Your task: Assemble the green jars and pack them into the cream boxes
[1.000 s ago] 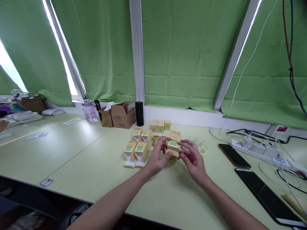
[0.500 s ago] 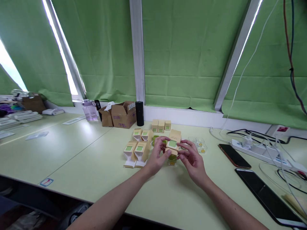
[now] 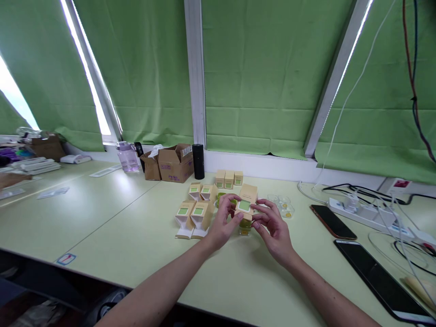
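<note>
Between my two hands is a small tan cardboard box [image 3: 249,194] with a green label, its near flap standing out toward me. My left hand [image 3: 225,221] grips the box's left side, thumb on the near flap. My right hand [image 3: 273,229] has its fingers closed on the right side. Just below the flap a small clear and green container [image 3: 245,226] shows; whether it is partly inside the box I cannot tell. Left of my hands stand several similar tan boxes [image 3: 201,212] with open flaps. Green containers [image 3: 221,198] sit partly hidden behind my left hand.
Three closed tan boxes [image 3: 229,180] stand at the back. Clear plastic containers [image 3: 284,206] lie to the right, near a phone [image 3: 333,221], a tablet [image 3: 381,277] and a power strip [image 3: 371,218] with cables. A brown carton [image 3: 175,164] and black bottle [image 3: 198,161] stand back left. Another person's hand [image 3: 13,180] is at far left.
Another person's hand has come in at the far left edge. My hands and the box between them have hardly moved.
</note>
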{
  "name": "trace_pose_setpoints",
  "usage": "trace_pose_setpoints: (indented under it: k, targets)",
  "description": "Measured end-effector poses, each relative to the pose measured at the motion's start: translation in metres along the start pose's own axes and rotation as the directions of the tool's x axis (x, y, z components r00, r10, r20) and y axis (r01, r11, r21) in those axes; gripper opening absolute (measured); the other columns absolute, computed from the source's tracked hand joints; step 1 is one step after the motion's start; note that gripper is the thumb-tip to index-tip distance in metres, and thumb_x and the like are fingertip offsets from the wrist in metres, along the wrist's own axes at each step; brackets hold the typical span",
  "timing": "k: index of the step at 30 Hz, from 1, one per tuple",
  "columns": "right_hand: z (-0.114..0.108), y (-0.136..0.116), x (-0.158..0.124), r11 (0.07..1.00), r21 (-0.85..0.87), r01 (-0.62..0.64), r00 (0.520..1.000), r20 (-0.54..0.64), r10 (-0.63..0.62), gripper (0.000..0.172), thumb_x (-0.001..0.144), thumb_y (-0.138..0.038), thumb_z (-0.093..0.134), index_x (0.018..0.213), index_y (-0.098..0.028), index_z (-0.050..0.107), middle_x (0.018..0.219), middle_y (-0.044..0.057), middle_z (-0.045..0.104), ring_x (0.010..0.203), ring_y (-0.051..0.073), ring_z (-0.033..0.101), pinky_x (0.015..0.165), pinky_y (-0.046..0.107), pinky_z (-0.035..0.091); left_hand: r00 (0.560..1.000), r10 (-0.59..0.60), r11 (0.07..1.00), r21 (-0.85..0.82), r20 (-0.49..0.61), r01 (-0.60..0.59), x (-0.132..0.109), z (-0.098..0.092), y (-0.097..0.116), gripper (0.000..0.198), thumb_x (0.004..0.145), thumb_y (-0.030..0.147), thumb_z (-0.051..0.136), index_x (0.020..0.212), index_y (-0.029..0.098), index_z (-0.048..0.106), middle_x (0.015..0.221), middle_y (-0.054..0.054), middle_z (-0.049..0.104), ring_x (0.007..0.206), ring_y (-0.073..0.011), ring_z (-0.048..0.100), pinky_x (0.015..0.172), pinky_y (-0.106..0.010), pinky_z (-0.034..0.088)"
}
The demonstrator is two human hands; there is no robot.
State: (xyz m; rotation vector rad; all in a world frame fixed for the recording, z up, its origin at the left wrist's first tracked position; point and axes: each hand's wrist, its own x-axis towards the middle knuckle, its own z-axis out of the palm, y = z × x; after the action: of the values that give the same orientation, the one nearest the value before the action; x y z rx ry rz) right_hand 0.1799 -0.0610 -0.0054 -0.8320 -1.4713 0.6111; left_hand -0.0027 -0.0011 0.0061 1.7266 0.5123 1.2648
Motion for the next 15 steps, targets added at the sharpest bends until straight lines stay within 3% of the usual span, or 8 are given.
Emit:
trace_pose_setpoints:
  k: [15]
  targets:
    - [0.0003, 0.0018, 0.0003, 0.999, -0.034, -0.012, 0.998, -0.058, 0.01, 0.031, 0.095, -0.038, 0.07, 0.125, -0.033, 0.067, 0.142, 0.009, 0.042, 0.08, 0.013, 0.071, 0.088, 0.041, 0.063, 0.992, 0.124, 0.973, 0.193, 0.018, -0.125, -0.0006, -0.0003, -0.0054, 0.045, 0.094, 0.051, 0.065, 0.129, 0.026, 0.054, 0.131, -0.01, 0.043, 0.094, -0.0179, 0.057, 0.082, -0.033, 0.048]
